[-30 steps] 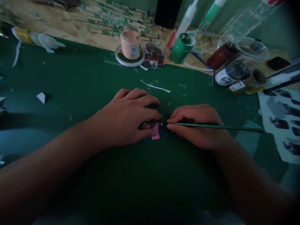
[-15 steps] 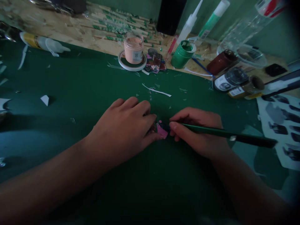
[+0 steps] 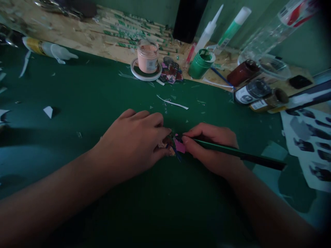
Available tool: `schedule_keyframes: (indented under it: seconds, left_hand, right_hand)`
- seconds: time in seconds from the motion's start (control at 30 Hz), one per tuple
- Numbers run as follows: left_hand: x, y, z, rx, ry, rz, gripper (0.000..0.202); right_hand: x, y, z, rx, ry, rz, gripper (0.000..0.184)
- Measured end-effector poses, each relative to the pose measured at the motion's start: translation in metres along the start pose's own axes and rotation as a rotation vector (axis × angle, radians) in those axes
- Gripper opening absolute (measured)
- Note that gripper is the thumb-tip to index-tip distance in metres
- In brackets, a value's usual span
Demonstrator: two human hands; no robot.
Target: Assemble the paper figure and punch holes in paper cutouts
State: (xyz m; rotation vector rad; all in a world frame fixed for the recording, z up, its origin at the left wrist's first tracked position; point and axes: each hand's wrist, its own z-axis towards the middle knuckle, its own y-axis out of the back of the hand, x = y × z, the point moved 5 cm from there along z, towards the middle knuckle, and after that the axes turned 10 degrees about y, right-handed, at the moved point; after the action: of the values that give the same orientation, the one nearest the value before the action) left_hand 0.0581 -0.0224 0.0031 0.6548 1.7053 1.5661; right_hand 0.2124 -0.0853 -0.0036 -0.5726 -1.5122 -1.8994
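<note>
Between the thumb and forefinger of my left hand (image 3: 133,143), which is closed, sit small multicoloured pieces (image 3: 169,144) in brown, pink and blue. A flat pink piece (image 3: 180,146) shows at their right side. My right hand (image 3: 214,148) is closed in a pen-like grip around a long, slim dark green tool (image 3: 219,146) with a black rear end. Its tip is at the pieces, partly hidden by my fingers, so I cannot tell its exact kind. Both hands rest low over the green work surface (image 3: 155,206), close together.
Beyond my hands stand an open pink paint jar (image 3: 148,58) on a lid, a heap of coloured scraps (image 3: 171,70), and a green paint jar (image 3: 201,63). Dark jars (image 3: 252,91) and printed sheets (image 3: 307,148) are at right. A glue bottle (image 3: 49,50) lies at left.
My right hand has shifted slightly left, bringing the tool closer to my left hand. My left thumb has drawn back a little, so more of the coloured pieces shows.
</note>
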Motion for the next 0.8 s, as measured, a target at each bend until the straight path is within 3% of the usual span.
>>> schedule_keyframes:
  seconds: [0.53, 0.8]
  left_hand:
    - [-0.0018, 0.0025, 0.0018, 0.031, 0.001, -0.032, 0.030]
    - [-0.0014, -0.0001, 0.0026, 0.051, 0.017, 0.006, 0.030]
  right_hand:
    - [0.0029, -0.0033, 0.0022, 0.019, 0.042, -0.036, 0.011]
    - [0.0092, -0.0062, 0.0086, -0.003, -0.029, -0.065, 0.017]
